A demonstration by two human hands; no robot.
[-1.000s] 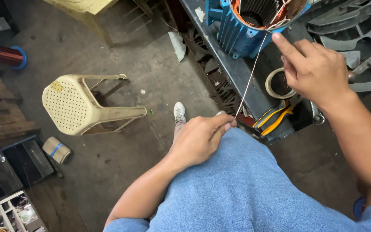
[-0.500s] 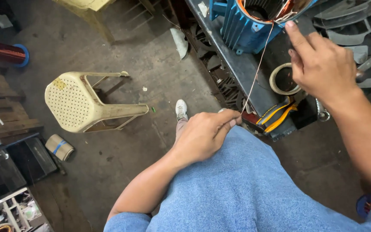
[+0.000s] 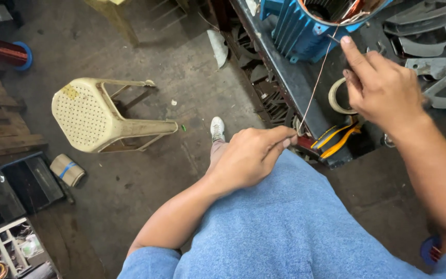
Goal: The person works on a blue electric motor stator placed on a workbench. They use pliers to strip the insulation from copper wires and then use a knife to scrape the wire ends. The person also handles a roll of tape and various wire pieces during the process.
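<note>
Thin wire (image 3: 313, 88): bare copper-coloured metal, smooth, faint sheen; pinched in the left hand (image 3: 251, 155), running far to the motor.
Motor housing (image 3: 298, 28), far right: blue-painted ribbed metal, semi-gloss, with copper-coloured windings inside.
Pliers (image 3: 336, 139), right: yellow and black plastic-coated handles, glossy.
Tape roll (image 3: 336, 98), beside the right hand (image 3: 383, 90): pale, matt.
Stool (image 3: 96, 116), left, on its side: cream perforated plastic, dull and soiled.
Floor (image 3: 145, 181): rough, stained concrete, matt.
Wire spool (image 3: 3, 51), far left: blue plastic flanges, glossy reddish copper winding.
Planks (image 3: 3, 124), left: weathered raw wood.
Shorts (image 3: 285, 222), near: light blue woven cloth, matt.
</note>
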